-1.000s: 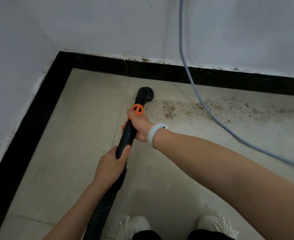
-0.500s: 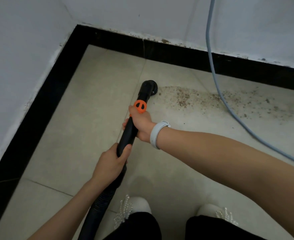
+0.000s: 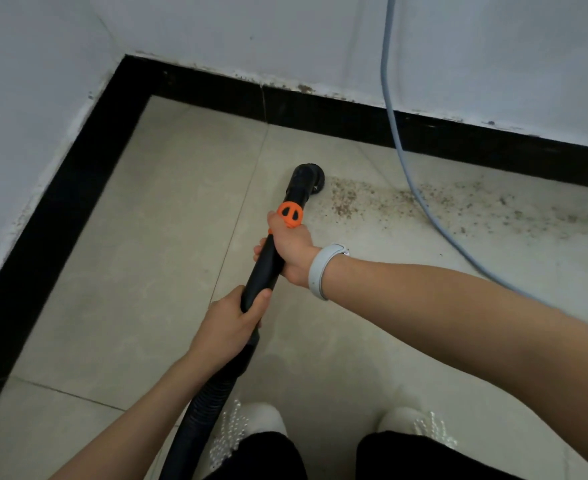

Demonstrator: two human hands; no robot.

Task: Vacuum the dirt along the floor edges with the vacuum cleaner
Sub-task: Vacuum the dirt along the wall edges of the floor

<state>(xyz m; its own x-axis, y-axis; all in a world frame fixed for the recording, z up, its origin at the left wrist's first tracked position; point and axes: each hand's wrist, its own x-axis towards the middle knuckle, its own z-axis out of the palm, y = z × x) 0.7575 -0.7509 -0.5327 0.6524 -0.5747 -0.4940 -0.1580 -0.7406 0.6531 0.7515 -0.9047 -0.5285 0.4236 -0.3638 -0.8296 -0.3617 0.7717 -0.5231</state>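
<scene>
Two pale walls [image 3: 285, 36] meet at a far-left corner, each edged at the bottom by a black skirting band [image 3: 320, 109]. The beige tiled floor [image 3: 140, 258] lies bare on the left, between the nozzle and the left skirting. A trail of brown dirt [image 3: 458, 206] runs along the far edge to the right, just in front of the skirting. A grey-blue cable [image 3: 406, 168] hangs down the far wall, crosses the skirting and the dirt, and runs away to the right near side.

The black vacuum wand [image 3: 268, 261] slants from near to far; its ribbed hose [image 3: 199, 410] leaves at the bottom. The round brush nozzle [image 3: 308, 176] sits on the floor just left of the dirt's left end, apart from the far skirting. The right hand [image 3: 290, 247], a pale wristband [image 3: 322, 271] on its wrist, is wrapped round the wand just below the orange collar [image 3: 290, 213]. The left hand [image 3: 230, 327] grips the wand lower down, where the hose begins. Two white shoes [image 3: 251, 424] show at the near edge.
</scene>
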